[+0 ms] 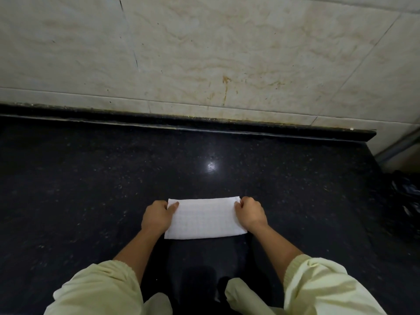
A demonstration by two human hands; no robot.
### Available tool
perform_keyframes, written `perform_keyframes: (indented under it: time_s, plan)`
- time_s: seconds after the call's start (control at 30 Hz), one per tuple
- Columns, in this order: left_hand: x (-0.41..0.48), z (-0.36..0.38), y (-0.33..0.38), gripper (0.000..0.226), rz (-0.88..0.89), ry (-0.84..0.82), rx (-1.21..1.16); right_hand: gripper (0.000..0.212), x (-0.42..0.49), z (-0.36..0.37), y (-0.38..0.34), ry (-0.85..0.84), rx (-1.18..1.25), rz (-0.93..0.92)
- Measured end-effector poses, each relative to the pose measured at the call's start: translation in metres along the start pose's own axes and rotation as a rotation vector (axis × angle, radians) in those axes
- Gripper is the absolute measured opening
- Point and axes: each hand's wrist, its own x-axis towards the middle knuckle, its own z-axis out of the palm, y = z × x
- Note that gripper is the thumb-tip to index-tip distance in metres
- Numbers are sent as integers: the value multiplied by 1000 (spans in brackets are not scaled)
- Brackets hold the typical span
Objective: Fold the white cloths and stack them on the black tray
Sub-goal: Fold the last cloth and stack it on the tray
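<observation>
White cloth (pixel 205 218) is what we are working on, and in the head view, the only one we have, it lies flat on the dark speckled desk (pixel 91 178), close to the near edge and right in front of us. It is a neat wide rectangle with a faint grid pattern, and its squared edges suggest to us that at least one fold is already made.

Our left hand (pixel 158 215) is closed on the cloth's left short end, thumb on top near the far corner and the other fingers hidden. Our right hand (pixel 251 213) is closed on the right short end in the same way, pinching near the far right corner. Pale yellow sleeves (pixel 318 283) cover both forearms up to the wrists.

Behind the desk stands a stained tiled wall (pixel 227 53), and something dark and crumpled sits past the desk's right end, too dim to name.

We see no black tray and no other cloths here, folded or unfolded. So we judge the task as early or midway: this cloth probably needs one more fold across its width, then must go to a tray that lies out of view. How many cloths remain we cannot say.
</observation>
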Motion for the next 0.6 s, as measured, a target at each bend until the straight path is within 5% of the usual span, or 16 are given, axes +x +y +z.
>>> perform_keyframes:
  time_s: [0.27,0.47,0.6]
  plan:
    - [-17,-8,-6,53,141,127,361,22,-20,-2,6,182,-31,-158]
    - [-49,19,-29,29,567,201,398,22,-49,18,13,125,-242,-440]
    - [-56,25,-39,33,462,101,452,30,-53,30,23,112,-320,-377]
